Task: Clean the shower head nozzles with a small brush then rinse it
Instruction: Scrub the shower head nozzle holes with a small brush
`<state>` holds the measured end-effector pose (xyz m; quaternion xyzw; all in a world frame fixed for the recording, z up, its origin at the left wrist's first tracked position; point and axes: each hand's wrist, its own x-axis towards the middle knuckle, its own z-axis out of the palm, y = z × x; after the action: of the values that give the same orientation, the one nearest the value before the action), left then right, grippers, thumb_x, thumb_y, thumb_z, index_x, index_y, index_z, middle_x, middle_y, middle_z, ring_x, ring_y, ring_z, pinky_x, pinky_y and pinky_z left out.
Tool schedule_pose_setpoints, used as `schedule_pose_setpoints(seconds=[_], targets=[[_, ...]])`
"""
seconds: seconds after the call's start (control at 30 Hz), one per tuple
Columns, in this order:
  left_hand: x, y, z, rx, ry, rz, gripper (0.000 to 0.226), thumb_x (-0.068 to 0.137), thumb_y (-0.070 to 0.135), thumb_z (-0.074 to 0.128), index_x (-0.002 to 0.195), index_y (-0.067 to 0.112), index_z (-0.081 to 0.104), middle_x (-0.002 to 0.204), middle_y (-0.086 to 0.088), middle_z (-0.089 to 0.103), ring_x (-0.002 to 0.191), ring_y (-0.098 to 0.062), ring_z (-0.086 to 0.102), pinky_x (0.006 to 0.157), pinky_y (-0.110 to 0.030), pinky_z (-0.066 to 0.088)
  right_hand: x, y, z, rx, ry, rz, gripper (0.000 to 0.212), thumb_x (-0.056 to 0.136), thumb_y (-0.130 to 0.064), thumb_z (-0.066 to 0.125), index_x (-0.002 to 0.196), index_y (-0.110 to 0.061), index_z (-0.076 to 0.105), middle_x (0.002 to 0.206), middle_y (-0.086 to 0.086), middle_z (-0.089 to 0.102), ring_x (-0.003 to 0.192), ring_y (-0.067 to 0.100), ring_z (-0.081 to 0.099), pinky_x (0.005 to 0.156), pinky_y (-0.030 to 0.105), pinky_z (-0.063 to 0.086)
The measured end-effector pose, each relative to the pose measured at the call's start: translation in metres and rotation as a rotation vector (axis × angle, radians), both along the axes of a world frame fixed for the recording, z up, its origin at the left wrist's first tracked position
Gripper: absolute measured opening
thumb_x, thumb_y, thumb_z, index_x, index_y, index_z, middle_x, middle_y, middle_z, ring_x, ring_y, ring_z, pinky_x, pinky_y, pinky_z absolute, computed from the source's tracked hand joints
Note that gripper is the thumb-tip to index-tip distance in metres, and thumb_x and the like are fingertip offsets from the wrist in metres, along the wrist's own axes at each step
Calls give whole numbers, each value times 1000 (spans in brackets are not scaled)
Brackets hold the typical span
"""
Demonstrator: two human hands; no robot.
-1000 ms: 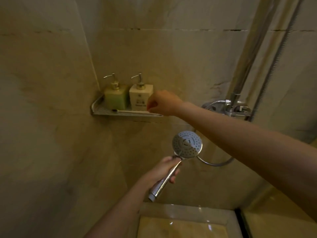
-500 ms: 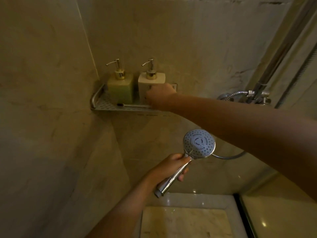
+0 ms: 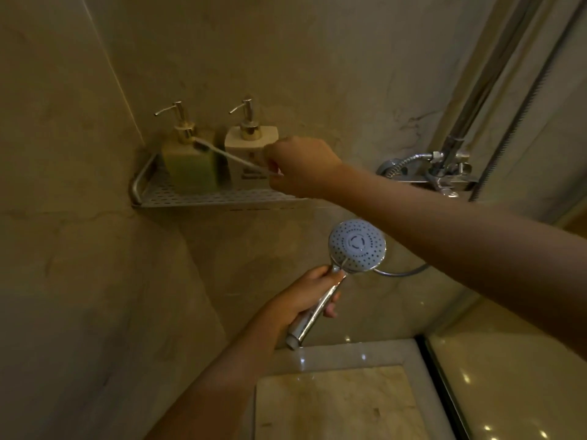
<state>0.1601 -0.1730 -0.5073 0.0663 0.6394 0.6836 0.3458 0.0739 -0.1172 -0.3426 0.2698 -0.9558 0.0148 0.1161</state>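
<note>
My left hand (image 3: 309, 295) grips the chrome handle of the shower head (image 3: 357, 245), whose round nozzle face points up toward me. Its hose curves off to the right behind my right arm. My right hand (image 3: 300, 166) pinches the end of a small white brush (image 3: 227, 154), a toothbrush. The brush is lifted above the metal corner shelf (image 3: 203, 196), with its bristle end up and to the left in front of the green bottle.
A green pump bottle (image 3: 190, 165) and a cream pump bottle (image 3: 246, 154) stand on the shelf. The chrome mixer tap (image 3: 444, 173) and riser pipe are on the right wall. A glass partition edge (image 3: 441, 385) runs along the lower right.
My right hand has taken the brush from the shelf, where it lay flat, and raised it at a slant. The shower head in my left hand has shifted slightly right.
</note>
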Motion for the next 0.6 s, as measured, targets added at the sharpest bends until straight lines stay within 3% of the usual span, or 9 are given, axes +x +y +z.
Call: schedule_pose_setpoints(seconds=[0.1,0.3,0.43,0.6], targets=[[3,12,6,47,-68,-31,15,97,26,46,104,13,46,70,-4,48,40,-8,48,46,-27,54,25,47,-6,-204,-27,-100,8,83,-25,55,82,-18,51,76,-1,58,69,21,56,53,28,39],[-4,52,17,97,-111,-137,14,92,23,54,103,18,48,74,-1,52,40,-5,44,37,-16,38,86,161,-48,-548,-137,-380,11,88,-20,46,87,-12,53,73,4,59,68,27,58,65,47,50],[6,101,22,172,-180,-174,13,93,7,49,102,16,46,72,-2,48,38,-4,43,34,-14,34,129,229,-67,-671,-132,-584,18,97,-19,41,90,-16,58,68,-7,53,70,21,53,67,40,45],[38,170,23,216,-237,-150,13,94,4,45,95,17,44,70,-3,41,33,-4,38,33,-11,30,190,307,-68,-750,-81,-707,30,101,-31,38,78,-16,50,70,2,51,65,21,50,61,38,41]])
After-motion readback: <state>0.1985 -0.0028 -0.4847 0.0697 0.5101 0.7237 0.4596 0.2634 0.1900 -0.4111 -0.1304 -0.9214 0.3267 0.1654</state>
